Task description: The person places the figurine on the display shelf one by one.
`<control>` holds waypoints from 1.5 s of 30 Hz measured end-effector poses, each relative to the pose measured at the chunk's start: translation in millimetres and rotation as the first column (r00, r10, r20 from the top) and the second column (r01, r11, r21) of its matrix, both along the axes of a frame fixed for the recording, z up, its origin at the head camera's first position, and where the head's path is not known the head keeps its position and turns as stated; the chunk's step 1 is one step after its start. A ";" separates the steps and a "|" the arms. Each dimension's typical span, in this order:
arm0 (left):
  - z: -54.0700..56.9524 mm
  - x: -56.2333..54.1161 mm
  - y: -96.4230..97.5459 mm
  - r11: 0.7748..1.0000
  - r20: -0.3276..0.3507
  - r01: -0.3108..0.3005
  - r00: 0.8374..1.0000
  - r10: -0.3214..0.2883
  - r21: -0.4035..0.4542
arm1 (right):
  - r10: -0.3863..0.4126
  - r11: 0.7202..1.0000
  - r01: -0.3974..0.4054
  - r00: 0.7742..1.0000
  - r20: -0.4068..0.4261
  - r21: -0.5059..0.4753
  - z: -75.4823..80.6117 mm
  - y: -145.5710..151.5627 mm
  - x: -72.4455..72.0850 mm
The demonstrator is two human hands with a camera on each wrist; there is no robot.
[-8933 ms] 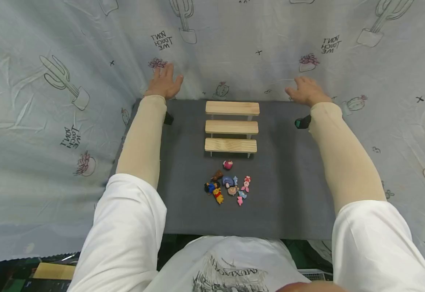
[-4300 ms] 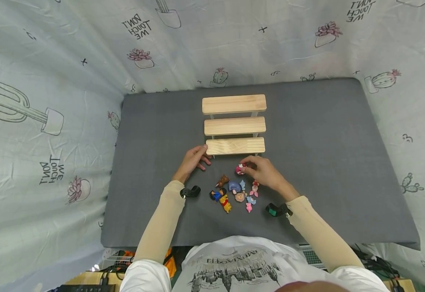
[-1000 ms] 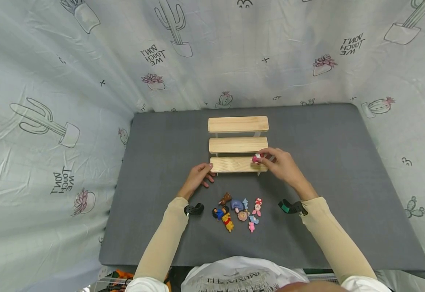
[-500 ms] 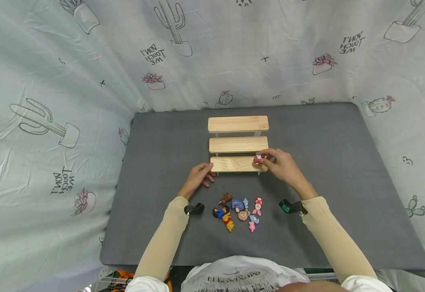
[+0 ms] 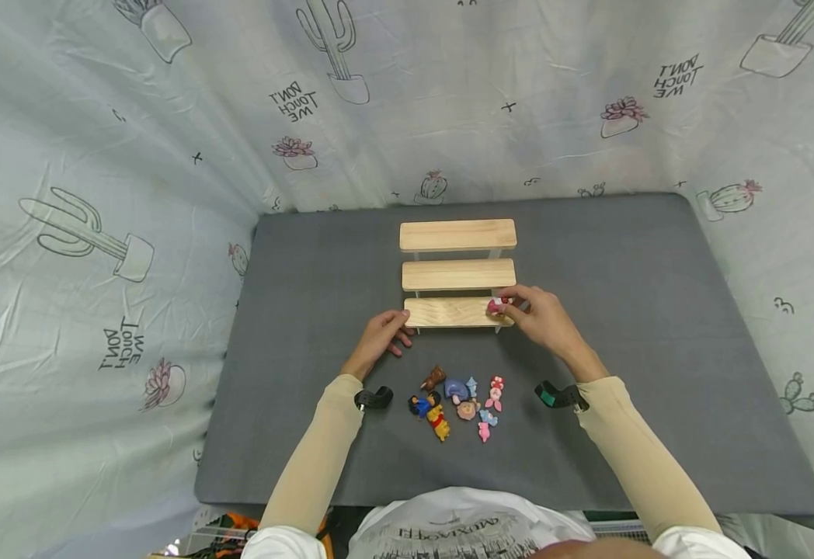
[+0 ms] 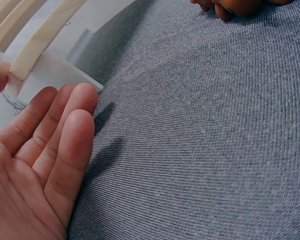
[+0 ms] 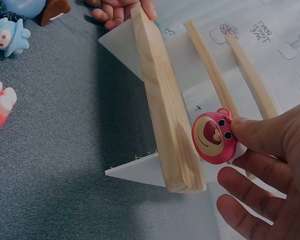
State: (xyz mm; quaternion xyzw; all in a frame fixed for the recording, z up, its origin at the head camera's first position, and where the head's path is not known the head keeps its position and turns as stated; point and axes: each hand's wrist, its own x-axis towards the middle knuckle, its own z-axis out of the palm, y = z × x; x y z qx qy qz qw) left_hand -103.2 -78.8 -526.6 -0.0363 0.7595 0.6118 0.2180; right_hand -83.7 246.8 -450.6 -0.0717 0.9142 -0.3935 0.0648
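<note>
My right hand (image 5: 543,314) pinches a small pink bear figurine (image 7: 210,137) between thumb and fingertips, close over the right end of the lowest board (image 5: 442,312). The bear's smiling face shows in the right wrist view. This board belongs to a three-tier wooden display stand (image 5: 457,235) with pale side supports. At the board's left end, my left hand (image 5: 381,339) rests its thumb on the wood. Its other fingers (image 6: 75,135) extend loosely beside the white support (image 6: 65,75) and hold nothing.
Several toy figurines lie in a loose group before the stand, among them a brown one (image 5: 433,378), a yellow bear in red (image 5: 438,423), a purple-blue one (image 5: 457,390) and a pink one (image 5: 494,394). Grey cloth (image 5: 309,279) covers the table; a printed curtain (image 5: 554,101) hangs behind.
The right hand took the pink bear from before the stand and brought it up over the lowest board, shifting slightly right lately. The left hand came to the board's left end and stays there.
</note>
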 end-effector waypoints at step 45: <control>-0.7 -0.5 1.1 1.000 0.015 -0.008 1.000 0.008 -0.008 | -0.006 1.000 0.007 0.999 0.035 -0.022 -7.3 1.4 -1.3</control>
